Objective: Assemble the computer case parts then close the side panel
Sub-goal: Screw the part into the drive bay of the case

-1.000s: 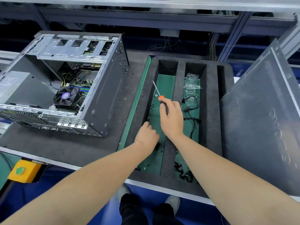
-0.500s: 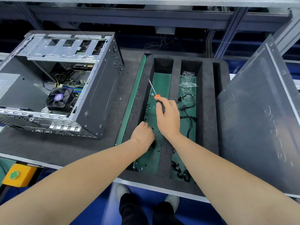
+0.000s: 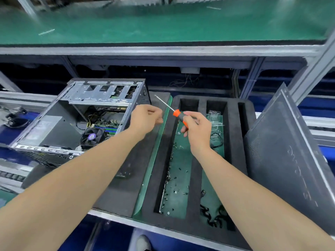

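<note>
I've lifted both hands from the tray (image 3: 197, 169): right hand (image 3: 198, 131) clamps the screwdriver (image 3: 176, 113), left hand (image 3: 145, 118) curled, screw unconfirmed. Case (image 3: 101, 95) sits just left of my left fingers; fastening likely next.

Two forearms (image 3: 81, 178), bare along the whole visible length up to the wrists. Left hand (image 3: 145, 118) and right hand (image 3: 197, 131) bare as well. At the bottom edge, rounded toe of one light grey shoe (image 3: 143, 242), a little blurred. Upper arms outside the view.
</note>
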### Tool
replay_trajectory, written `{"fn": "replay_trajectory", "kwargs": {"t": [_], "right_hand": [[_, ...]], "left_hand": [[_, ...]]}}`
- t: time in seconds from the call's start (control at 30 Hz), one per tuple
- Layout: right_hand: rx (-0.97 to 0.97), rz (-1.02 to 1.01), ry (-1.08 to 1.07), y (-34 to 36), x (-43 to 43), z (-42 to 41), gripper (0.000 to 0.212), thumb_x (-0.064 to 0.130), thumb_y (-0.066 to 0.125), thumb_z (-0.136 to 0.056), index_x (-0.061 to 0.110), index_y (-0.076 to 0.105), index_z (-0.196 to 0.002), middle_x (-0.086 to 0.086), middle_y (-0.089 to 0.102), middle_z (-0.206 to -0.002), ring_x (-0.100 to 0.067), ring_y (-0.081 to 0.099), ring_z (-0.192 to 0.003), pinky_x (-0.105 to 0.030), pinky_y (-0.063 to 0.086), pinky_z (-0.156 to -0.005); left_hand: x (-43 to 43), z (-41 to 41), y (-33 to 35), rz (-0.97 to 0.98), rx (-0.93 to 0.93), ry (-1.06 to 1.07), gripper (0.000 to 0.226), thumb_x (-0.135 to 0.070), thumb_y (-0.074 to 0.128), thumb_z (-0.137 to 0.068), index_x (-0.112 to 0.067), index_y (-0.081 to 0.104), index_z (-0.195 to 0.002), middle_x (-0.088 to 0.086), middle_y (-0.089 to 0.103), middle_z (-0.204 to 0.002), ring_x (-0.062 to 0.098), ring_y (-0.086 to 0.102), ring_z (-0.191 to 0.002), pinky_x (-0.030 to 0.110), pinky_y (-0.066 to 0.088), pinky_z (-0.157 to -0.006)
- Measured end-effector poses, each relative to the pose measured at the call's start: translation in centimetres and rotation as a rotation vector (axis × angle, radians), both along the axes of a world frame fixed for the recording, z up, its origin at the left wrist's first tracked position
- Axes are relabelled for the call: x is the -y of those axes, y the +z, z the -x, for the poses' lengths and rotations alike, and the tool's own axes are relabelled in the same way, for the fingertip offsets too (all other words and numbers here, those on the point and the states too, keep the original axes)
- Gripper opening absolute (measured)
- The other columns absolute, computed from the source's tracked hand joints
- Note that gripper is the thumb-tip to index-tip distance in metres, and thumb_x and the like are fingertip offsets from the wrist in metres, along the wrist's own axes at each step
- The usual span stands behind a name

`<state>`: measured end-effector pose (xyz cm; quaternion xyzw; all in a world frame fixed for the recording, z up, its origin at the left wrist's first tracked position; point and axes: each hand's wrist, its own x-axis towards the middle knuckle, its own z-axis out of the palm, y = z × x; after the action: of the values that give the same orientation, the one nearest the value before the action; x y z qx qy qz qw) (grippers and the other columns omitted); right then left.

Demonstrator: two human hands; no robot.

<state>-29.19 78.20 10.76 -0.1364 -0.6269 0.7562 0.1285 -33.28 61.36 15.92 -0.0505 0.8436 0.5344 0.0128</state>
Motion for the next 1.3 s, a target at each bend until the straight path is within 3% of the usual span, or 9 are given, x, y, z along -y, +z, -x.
{"fn": "replay_trajectory", "kwargs": {"t": [0.2,0.3,0.37,0.53,0.63,0.77,0.9,1.17,1.3], "right_hand": [[-0.177,-0.094,0.188,7.8,1.5,2.2,0.021,-0.003,0.064,-0.087,0.01,0.08,-0.089,-0.025,0.06,-0.063,-0.029,0.053,-0.052,-0.032,0.034,-0.046],[-0.228,-0.248,0.237,10.0,2.7,3.1,0.019,0.003,0.067,-0.084,0.015,0.081,-0.089,-0.01,0.068,-0.064,-0.026,0.057,-0.05,-0.029,0.039,-0.047],[-0.245,-0.332,0.246,11.0,3.7,3.6,0.019,0.007,0.067,-0.082,0.018,0.081,-0.09,0.007,0.069,-0.063,-0.024,0.058,-0.049,-0.025,0.041,-0.049],[-0.254,-0.467,0.224,12.4,6.1,4.4,0.021,0.009,0.068,-0.083,0.025,0.081,-0.088,0.013,0.069,-0.064,-0.019,0.059,-0.051,-0.023,0.043,-0.051],[-0.264,-0.533,0.22,13.0,7.6,4.4,0.013,0.024,0.071,-0.078,0.026,0.081,-0.086,0.012,0.073,-0.074,-0.013,0.06,-0.053,-0.025,0.048,-0.055],[-0.285,-0.667,0.23,14.1,9.4,4.4,0.033,0.051,0.067,-0.065,0.029,0.081,-0.085,0.017,0.076,-0.082,-0.001,0.065,-0.066,-0.014,0.048,-0.061],[-0.354,-0.871,0.161,15.3,11.0,4.9,0.012,0.026,0.078,-0.081,0.03,0.082,-0.092,0.013,0.072,-0.091,-0.003,0.065,-0.089,-0.014,0.048,-0.073],[-0.41,-0.796,-0.013,19.2,14.8,6.5,0.018,0.015,0.077,-0.087,0.025,0.065,-0.097,0.01,0.071,-0.072,-0.007,0.072,-0.06,-0.021,0.057,-0.055],[-0.379,-0.988,-0.065,20.8,16.0,7.9,0.017,0.022,0.074,-0.088,0.026,0.061,-0.099,0.008,0.063,-0.071,-0.022,0.068,-0.074,-0.047,0.061,-0.069]], "left_hand": [[6.9,2.1,5.5,-0.597,-0.03,0.11,0.014,-0.007,0.054,-0.104,0.005,0.062,-0.105,0.009,0.063,-0.091,0.014,0.071,-0.078,0.017,0.059,-0.075],[9.9,2.8,6.8,-0.681,-0.033,0.063,0.015,-0.009,0.054,-0.105,0.001,0.065,-0.104,0.006,0.065,-0.092,0.014,0.073,-0.086,0.022,0.057,-0.091],[11.6,3.3,7.3,-0.71,-0.026,0.013,0.018,-0.008,0.053,-0.105,0.004,0.064,-0.114,0.009,0.066,-0.097,0.017,0.071,-0.095,0.023,0.058,-0.091],[15.1,4.7,7.0,-0.828,0.014,-0.041,0.018,-0.008,0.056,-0.102,0.002,0.067,-0.112,0.008,0.068,-0.093,0.016,0.073,-0.094,0.02,0.057,-0.086],[16.6,5.7,6.2,-0.814,0.024,-0.055,0.019,-0.008,0.057,-0.102,0.003,0.066,-0.114,0.009,0.067,-0.092,0.016,0.073,-0.09,0.021,0.058,-0.086],[18.9,7.0,4.9,-0.693,0.046,-0.097,0.021,-0.009,0.06,-0.1,0.004,0.067,-0.115,0.009,0.07,-0.092,0.017,0.072,-0.087,0.03,0.057,-0.095],[20.3,8.4,3.9,-0.576,0.039,-0.114,0.017,-0.009,0.067,-0.096,0.004,0.07,-0.107,0.009,0.076,-0.097,0.022,0.074,-0.088,0.031,0.058,-0.091],[19.3,10.6,2.9,-0.495,-0.033,-0.208,0.013,-0.005,0.062,-0.1,-0.002,0.075,-0.1,0.011,0.078,-0.091,0.024,0.076,-0.086,0.025,0.059,-0.08],[17.6,11.0,3.1,-0.219,-0.047,-0.312,0.055,0.02,0.041,-0.092,-0.019,0.074,-0.11,0.002,0.073,-0.119,0.021,0.068,-0.108,0.031,0.059,-0.087]]}}
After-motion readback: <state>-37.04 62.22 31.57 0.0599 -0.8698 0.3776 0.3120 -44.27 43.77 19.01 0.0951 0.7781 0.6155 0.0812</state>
